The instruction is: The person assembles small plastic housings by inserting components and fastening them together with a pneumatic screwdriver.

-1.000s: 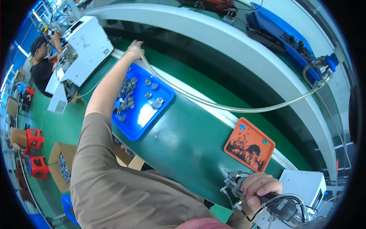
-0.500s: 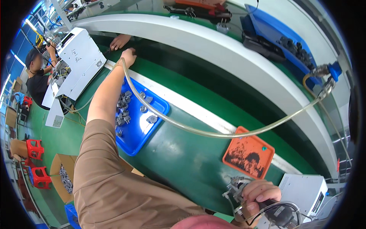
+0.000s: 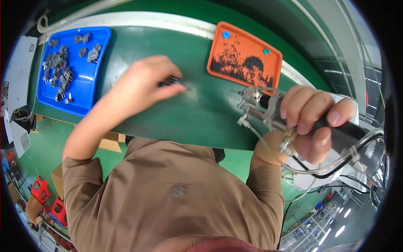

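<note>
My left hand (image 3: 153, 77), blurred by motion, is over the green bench between the two trays. Its thumb and fingers pinch a small dark grey part (image 3: 168, 81), mostly covered by the hand. On the right, my right hand (image 3: 312, 115) wraps around a black-handled power screwdriver (image 3: 275, 111) with a metal head and thin air tubes. The screwdriver's tip points left, just below an orange tray (image 3: 215, 59) of tiny black screws (image 3: 233, 65). Several grey metal fittings (image 3: 58, 69) lie in a blue tray (image 3: 86, 98) to the left of my left hand.
Two small blue-green pieces sit in the orange tray, one a blue piece (image 3: 226, 35). A pale rail (image 3: 168, 20) runs behind the trays. White equipment (image 3: 21, 75) stands at the far left. Red stools (image 3: 40, 189) are on the floor, lower left. Cables trail from the screwdriver.
My left hand has come back from the bench's far left, where another person's hand was close by, and now holds a dark part. My right hand has lifted the screwdriver; the view has turned right.
</note>
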A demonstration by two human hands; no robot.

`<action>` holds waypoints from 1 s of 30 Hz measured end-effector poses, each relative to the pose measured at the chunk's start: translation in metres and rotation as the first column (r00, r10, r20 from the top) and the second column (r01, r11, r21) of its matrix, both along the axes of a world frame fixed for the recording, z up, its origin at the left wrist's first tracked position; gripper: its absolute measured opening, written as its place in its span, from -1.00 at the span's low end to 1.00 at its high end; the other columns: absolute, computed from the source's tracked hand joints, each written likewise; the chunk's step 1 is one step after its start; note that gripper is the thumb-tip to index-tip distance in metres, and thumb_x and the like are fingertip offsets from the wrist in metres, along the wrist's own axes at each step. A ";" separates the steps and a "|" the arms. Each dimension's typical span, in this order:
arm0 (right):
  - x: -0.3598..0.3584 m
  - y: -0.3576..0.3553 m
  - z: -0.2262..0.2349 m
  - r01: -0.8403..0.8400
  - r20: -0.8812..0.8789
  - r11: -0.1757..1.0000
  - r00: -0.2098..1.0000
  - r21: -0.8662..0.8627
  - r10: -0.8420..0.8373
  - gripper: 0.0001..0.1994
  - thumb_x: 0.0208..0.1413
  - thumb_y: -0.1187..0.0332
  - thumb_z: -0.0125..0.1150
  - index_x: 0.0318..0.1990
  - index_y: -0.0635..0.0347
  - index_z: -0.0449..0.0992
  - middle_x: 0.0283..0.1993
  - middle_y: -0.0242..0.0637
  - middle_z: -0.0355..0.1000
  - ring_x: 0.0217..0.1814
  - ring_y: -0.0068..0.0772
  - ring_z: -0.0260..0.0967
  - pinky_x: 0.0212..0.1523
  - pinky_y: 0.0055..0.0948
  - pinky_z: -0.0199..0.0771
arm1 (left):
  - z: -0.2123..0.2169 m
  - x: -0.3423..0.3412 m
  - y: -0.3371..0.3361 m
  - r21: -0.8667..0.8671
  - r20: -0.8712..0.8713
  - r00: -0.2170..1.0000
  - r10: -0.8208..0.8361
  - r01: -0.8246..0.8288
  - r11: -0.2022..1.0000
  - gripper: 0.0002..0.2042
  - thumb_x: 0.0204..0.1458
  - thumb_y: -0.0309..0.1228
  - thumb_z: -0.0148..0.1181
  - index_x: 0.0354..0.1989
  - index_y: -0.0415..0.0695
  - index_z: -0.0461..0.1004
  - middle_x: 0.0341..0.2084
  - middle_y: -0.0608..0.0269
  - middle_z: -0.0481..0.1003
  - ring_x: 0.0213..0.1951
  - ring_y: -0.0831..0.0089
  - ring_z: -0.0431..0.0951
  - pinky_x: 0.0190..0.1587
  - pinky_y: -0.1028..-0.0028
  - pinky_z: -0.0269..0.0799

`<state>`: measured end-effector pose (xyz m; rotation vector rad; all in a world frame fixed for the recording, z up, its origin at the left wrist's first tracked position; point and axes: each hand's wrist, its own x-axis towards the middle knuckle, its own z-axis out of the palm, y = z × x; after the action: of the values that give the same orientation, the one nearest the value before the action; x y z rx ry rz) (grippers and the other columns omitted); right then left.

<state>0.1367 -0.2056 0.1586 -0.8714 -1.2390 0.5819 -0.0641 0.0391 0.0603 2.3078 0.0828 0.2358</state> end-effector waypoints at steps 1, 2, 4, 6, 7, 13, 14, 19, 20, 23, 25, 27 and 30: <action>0.006 -0.002 0.001 -0.029 0.051 0.999 0.998 -0.015 0.029 -0.68 0.25 0.38 0.31 0.05 0.06 0.29 -0.44 -0.26 0.34 -0.46 -0.30 0.30 -0.40 -0.22 0.33 | -0.015 0.008 -0.017 0.032 0.019 0.999 -0.046 0.045 0.998 -0.76 0.03 -0.32 0.43 -0.25 -0.19 0.58 -0.34 0.09 0.56 -0.20 0.05 0.59 -0.15 0.18 0.54; 0.009 -0.002 0.000 -0.034 0.091 0.999 0.995 -0.038 0.038 -0.72 0.30 0.30 0.24 0.06 0.02 0.31 -0.44 -0.34 0.34 -0.46 -0.37 0.29 -0.39 -0.29 0.32 | -0.034 0.016 -0.032 0.086 0.076 0.994 -0.077 0.071 0.994 -0.75 -0.01 -0.31 0.46 -0.31 -0.19 0.56 -0.35 0.12 0.56 -0.25 0.09 0.58 -0.21 0.21 0.53; 0.010 -0.004 -0.003 -0.030 0.127 0.997 0.991 -0.068 0.039 -0.74 0.34 0.22 0.17 0.08 -0.01 0.33 -0.44 -0.42 0.35 -0.47 -0.45 0.29 -0.39 -0.36 0.31 | -0.048 0.032 -0.047 0.252 0.039 0.987 -0.157 0.142 0.957 -0.74 -0.02 -0.23 0.45 -0.34 -0.15 0.56 -0.35 0.22 0.55 -0.20 0.15 0.58 -0.18 0.22 0.51; 0.008 -0.003 -0.005 -0.052 0.118 0.996 0.991 -0.071 0.061 -0.75 0.34 0.20 0.18 0.07 -0.03 0.34 -0.43 -0.44 0.36 -0.46 -0.46 0.31 -0.39 -0.38 0.31 | -0.057 0.039 -0.054 0.300 0.019 0.984 -0.175 0.161 0.940 -0.72 -0.02 -0.20 0.44 -0.35 -0.14 0.56 -0.35 0.25 0.55 -0.19 0.16 0.58 -0.16 0.22 0.50; 0.007 -0.003 -0.007 -0.047 0.111 0.996 0.992 -0.076 0.055 -0.75 0.34 0.20 0.18 0.07 -0.03 0.34 -0.43 -0.44 0.36 -0.46 -0.46 0.31 -0.39 -0.38 0.31 | -0.060 0.041 -0.056 0.294 0.023 0.984 -0.174 0.160 0.942 -0.72 -0.02 -0.19 0.44 -0.34 -0.13 0.56 -0.33 0.25 0.54 -0.18 0.16 0.57 -0.14 0.22 0.50; 0.002 0.005 -0.017 -0.063 0.116 0.994 0.991 -0.090 0.073 -0.71 0.33 0.14 0.24 0.07 -0.05 0.35 -0.42 -0.47 0.37 -0.47 -0.49 0.34 -0.42 -0.43 0.35 | -0.067 0.037 -0.040 0.076 0.152 0.972 -0.181 0.172 0.982 -0.72 -0.06 -0.26 0.46 -0.26 -0.11 0.54 -0.22 0.24 0.55 -0.12 0.16 0.58 -0.08 0.24 0.50; 0.002 0.007 -0.019 -0.075 0.111 0.994 0.990 -0.075 0.083 -0.71 0.33 0.13 0.25 0.07 -0.06 0.35 -0.42 -0.48 0.38 -0.47 -0.51 0.34 -0.43 -0.44 0.35 | -0.064 0.035 -0.035 -0.013 0.148 0.970 -0.194 0.198 0.980 -0.71 -0.08 -0.30 0.46 -0.22 -0.10 0.54 -0.18 0.24 0.57 -0.10 0.16 0.59 -0.07 0.24 0.49; 0.006 0.012 -0.025 -0.116 0.123 0.990 0.985 -0.076 0.124 -0.71 0.34 0.12 0.23 0.09 -0.10 0.36 -0.41 -0.49 0.39 -0.48 -0.54 0.34 -0.44 -0.47 0.35 | -0.069 0.035 -0.030 0.180 0.204 0.931 -0.301 0.267 0.947 -0.79 -0.11 -0.38 0.45 -0.30 -0.11 0.60 -0.12 0.29 0.62 -0.10 0.22 0.59 -0.05 0.25 0.48; 0.006 0.014 -0.027 -0.133 0.123 0.990 0.983 -0.051 0.138 -0.71 0.34 0.12 0.23 0.09 -0.09 0.36 -0.40 -0.49 0.40 -0.48 -0.54 0.34 -0.44 -0.48 0.36 | -0.071 0.035 -0.029 0.211 0.234 0.917 -0.322 0.275 0.938 -0.82 -0.11 -0.40 0.45 -0.33 -0.10 0.61 -0.12 0.31 0.64 -0.10 0.25 0.58 -0.04 0.26 0.48; 0.009 0.016 -0.029 -0.162 0.125 0.986 0.978 -0.034 0.165 -0.72 0.34 0.12 0.23 0.08 -0.10 0.36 -0.39 -0.50 0.40 -0.47 -0.55 0.36 -0.44 -0.49 0.38 | -0.071 0.035 -0.031 0.185 0.246 0.921 -0.303 0.263 0.947 -0.88 -0.10 -0.41 0.44 -0.38 -0.10 0.67 -0.16 0.35 0.66 -0.10 0.32 0.57 -0.04 0.29 0.47; 0.010 0.018 -0.031 -0.229 0.154 0.972 0.960 -0.049 0.234 -0.71 0.34 0.12 0.24 0.08 -0.10 0.35 -0.38 -0.49 0.41 -0.46 -0.55 0.37 -0.44 -0.49 0.41 | -0.074 0.034 -0.034 0.167 0.236 0.921 -0.309 0.274 0.947 -0.87 -0.10 -0.41 0.44 -0.35 -0.10 0.69 -0.16 0.37 0.66 -0.11 0.32 0.57 -0.05 0.30 0.46; 0.010 0.021 -0.036 -0.242 0.138 0.970 0.960 -0.031 0.244 -0.71 0.34 0.12 0.25 0.08 -0.11 0.34 -0.37 -0.48 0.41 -0.46 -0.55 0.38 -0.44 -0.49 0.42 | -0.074 0.035 -0.035 0.150 0.222 0.921 -0.319 0.291 0.945 -0.85 -0.09 -0.42 0.44 -0.32 -0.10 0.71 -0.17 0.38 0.66 -0.11 0.33 0.57 -0.05 0.31 0.46; 0.006 0.020 -0.042 -0.259 0.108 0.966 0.960 -0.027 0.260 -0.70 0.33 0.12 0.25 0.08 -0.11 0.33 -0.34 -0.47 0.42 -0.46 -0.54 0.38 -0.44 -0.49 0.44 | -0.073 0.034 -0.039 0.150 0.210 0.931 -0.300 0.273 0.950 -0.84 -0.09 -0.41 0.45 -0.30 -0.11 0.73 -0.17 0.40 0.67 -0.13 0.34 0.56 -0.05 0.32 0.46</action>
<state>0.1423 -0.1851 0.1171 -0.7641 -1.4646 0.7599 -0.0303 0.0002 -0.0129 2.3569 -0.3948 0.3636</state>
